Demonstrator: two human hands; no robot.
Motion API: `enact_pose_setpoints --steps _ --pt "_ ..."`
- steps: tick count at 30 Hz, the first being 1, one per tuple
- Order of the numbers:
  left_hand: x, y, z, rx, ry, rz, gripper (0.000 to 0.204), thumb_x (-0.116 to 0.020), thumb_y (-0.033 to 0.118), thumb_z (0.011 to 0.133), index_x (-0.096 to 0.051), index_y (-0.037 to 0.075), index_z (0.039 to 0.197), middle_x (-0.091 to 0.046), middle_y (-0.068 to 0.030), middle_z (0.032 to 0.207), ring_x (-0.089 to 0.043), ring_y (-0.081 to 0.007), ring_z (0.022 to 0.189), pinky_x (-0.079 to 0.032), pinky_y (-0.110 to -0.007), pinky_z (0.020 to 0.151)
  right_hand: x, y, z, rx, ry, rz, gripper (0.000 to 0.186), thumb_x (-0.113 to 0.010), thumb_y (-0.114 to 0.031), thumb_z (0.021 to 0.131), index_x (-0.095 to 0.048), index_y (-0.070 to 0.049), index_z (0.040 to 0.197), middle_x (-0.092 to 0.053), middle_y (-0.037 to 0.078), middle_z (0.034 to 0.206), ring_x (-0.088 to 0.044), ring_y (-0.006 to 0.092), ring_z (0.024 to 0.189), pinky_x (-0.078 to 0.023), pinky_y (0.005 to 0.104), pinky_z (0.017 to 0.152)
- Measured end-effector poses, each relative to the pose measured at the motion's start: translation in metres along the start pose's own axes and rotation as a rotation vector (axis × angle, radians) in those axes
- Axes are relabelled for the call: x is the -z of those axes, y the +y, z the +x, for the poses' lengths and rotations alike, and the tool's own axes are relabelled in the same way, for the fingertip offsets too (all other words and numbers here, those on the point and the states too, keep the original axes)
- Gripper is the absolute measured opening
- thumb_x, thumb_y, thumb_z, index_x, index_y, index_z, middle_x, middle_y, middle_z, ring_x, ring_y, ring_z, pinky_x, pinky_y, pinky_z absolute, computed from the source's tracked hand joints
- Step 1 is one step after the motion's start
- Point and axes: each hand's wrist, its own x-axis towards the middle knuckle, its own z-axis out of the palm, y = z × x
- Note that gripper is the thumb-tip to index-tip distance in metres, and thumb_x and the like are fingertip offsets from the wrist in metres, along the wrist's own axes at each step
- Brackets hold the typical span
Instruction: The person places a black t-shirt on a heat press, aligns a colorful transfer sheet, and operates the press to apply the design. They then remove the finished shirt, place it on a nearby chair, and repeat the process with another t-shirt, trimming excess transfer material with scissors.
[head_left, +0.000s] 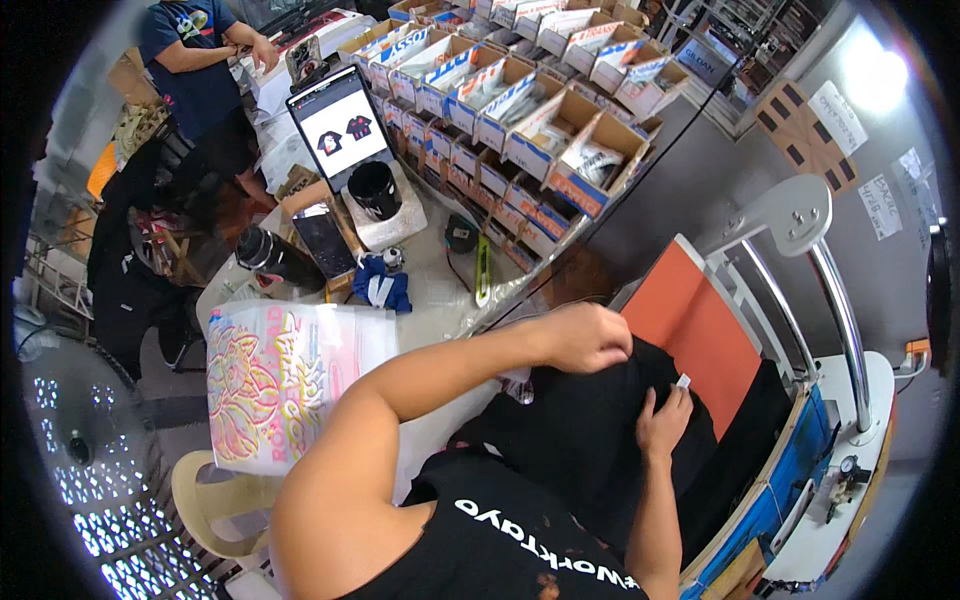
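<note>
A black garment (585, 415), seemingly a T-shirt with a small white label (683, 381), lies bunched in front of me and partly over the orange platen (690, 325) of a press. My left hand (585, 338) reaches across with its fingers curled down at the garment's upper edge, gripping the cloth; the fingertips are partly hidden. Just below the label, my right hand (663, 425) rests on the black cloth. Its thumb stands apart from its fingers, and the label shows at the fingertips.
The press's chrome arm (840, 320) rises at right. On the left table are a printed plastic bag (285, 380), a tablet (330, 125), a black mug (374, 190), a phone (325, 240) and a green cutter (483, 270). Cardboard bins (540, 130) stand behind; another person (195, 70) is far left.
</note>
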Motion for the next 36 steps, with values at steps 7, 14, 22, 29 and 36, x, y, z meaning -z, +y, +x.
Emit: enact_pose_setpoints --steps 7,14,22,29,36 --pt "0.253 -0.037 -0.007 0.273 0.713 0.8 0.011 -0.072 0.015 0.087 -0.075 0.005 0.09 -0.073 -0.0162 0.096 -0.07 -0.035 0.092 -0.055 -0.044 0.083 -0.014 -0.023 -0.026 -0.138 -0.043 -0.006 0.061 -0.061 -0.028 0.1 -0.045 0.007 0.147 -0.035 0.03 0.157 -0.032 0.0457 0.148 -0.022 0.054 0.123" --pt "0.37 -0.084 0.041 0.324 0.261 1.158 0.011 -0.078 0.019 0.081 -0.079 0.014 0.091 -0.069 -0.0081 0.106 -0.062 -0.0318 0.111 -0.049 -0.044 0.099 -0.018 -0.027 -0.019 -0.155 -0.008 -0.065 0.062 -0.064 -0.028 0.097 -0.046 0.004 0.147 -0.037 0.028 0.157 -0.035 0.0443 0.146 -0.024 0.0538 0.122" --pt "0.35 -0.119 0.099 0.505 -0.169 1.406 0.019 -0.068 0.014 0.087 -0.081 0.017 0.101 -0.066 -0.0045 0.13 -0.049 -0.0287 0.133 -0.034 -0.06 0.113 -0.02 -0.026 -0.021 -0.107 0.085 -0.065 0.06 -0.068 -0.027 0.094 -0.05 0.001 0.144 -0.042 0.026 0.153 -0.04 0.0439 0.142 -0.03 0.0529 0.118" --pt "0.351 -0.12 0.102 0.564 -0.079 1.292 0.02 -0.075 0.023 0.087 -0.08 0.02 0.106 -0.064 -0.0024 0.131 -0.046 -0.0285 0.135 -0.029 -0.059 0.115 -0.017 -0.028 -0.021 -0.148 0.078 -0.029 0.061 -0.068 -0.028 0.093 -0.052 0.001 0.143 -0.042 0.025 0.154 -0.039 0.0423 0.143 -0.028 0.0517 0.12" --pt "0.386 -0.13 0.087 0.483 0.127 1.068 0.043 -0.091 0.032 0.073 -0.08 0.018 0.112 -0.077 -0.0043 0.098 -0.069 -0.0214 0.101 -0.047 -0.051 0.094 -0.014 -0.031 -0.02 -0.136 0.084 -0.067 0.061 -0.067 -0.028 0.095 -0.051 0.001 0.145 -0.042 0.024 0.154 -0.04 0.0403 0.143 -0.03 0.0496 0.119"
